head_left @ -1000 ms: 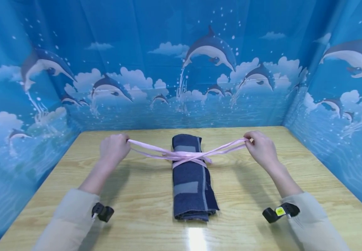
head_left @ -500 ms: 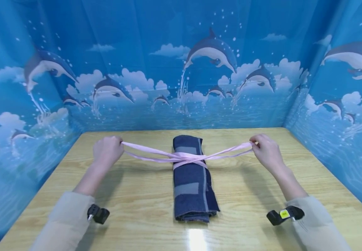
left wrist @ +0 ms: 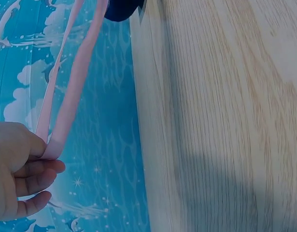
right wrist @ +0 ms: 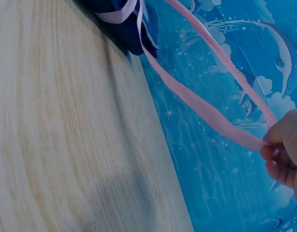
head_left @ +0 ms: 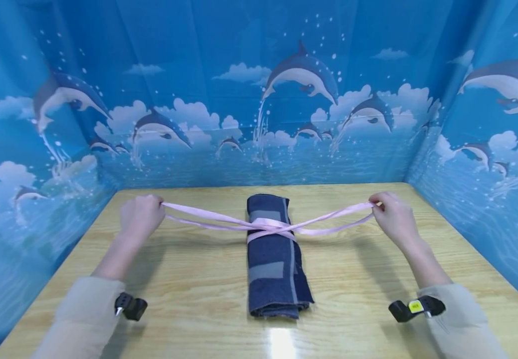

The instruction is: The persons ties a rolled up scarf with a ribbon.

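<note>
A dark blue denim roll [head_left: 270, 279] with lighter grey-blue patches lies lengthwise in the middle of the table. Round its upper half runs a pink ribbon [head_left: 265, 224], crossed on top. My left hand [head_left: 142, 217] pinches a loop of the ribbon out to the left, above the table. On the other side my right hand [head_left: 393, 217] pinches another loop between thumb and fingertips. In the left wrist view two ribbon strands [left wrist: 73, 92] meet at the left hand's fingers [left wrist: 37, 181]. Two strands [right wrist: 206, 108] likewise run to the right hand in the right wrist view.
The wood-grain table [head_left: 196, 284] carries the roll. A blue curtain [head_left: 223, 164] printed with dolphins and clouds encloses its back and both sides. A black wrist camera [head_left: 130, 305] sits on the left sleeve, another wrist camera [head_left: 416, 308] on the right one.
Both hands have moved outward, the left to the left and the right to the right. The ribbon loops have grown longer, and the loose end on the roll's right side has drawn in. The roll stays put.
</note>
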The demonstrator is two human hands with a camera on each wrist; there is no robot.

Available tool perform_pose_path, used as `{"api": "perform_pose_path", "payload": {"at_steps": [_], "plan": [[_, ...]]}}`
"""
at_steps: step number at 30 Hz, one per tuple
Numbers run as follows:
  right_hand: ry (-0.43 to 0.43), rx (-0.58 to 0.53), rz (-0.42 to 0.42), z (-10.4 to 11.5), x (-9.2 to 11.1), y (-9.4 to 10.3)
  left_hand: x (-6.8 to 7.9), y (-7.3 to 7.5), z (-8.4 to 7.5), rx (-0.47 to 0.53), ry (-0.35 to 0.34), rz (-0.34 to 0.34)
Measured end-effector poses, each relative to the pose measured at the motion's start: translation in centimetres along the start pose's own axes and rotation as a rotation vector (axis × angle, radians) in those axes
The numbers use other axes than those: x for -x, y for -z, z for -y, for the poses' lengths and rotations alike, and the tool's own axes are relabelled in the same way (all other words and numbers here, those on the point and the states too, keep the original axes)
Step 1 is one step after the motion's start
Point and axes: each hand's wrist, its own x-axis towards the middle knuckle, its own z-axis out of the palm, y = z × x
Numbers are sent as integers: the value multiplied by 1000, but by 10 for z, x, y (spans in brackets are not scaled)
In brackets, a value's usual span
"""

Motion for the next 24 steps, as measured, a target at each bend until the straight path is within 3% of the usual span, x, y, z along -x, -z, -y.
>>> {"api": "perform_pose_path", "payload": {"at_steps": [7, 14, 24], "plan": [[-3, 17, -24, -8, 1, 4, 2, 5, 9, -22, 27, 43], [1, 34, -61, -14, 2, 10, 4, 9, 15, -24, 23, 9], [2, 85, -69, -25, 4, 19, 7, 15, 24, -99, 33, 76]]}}
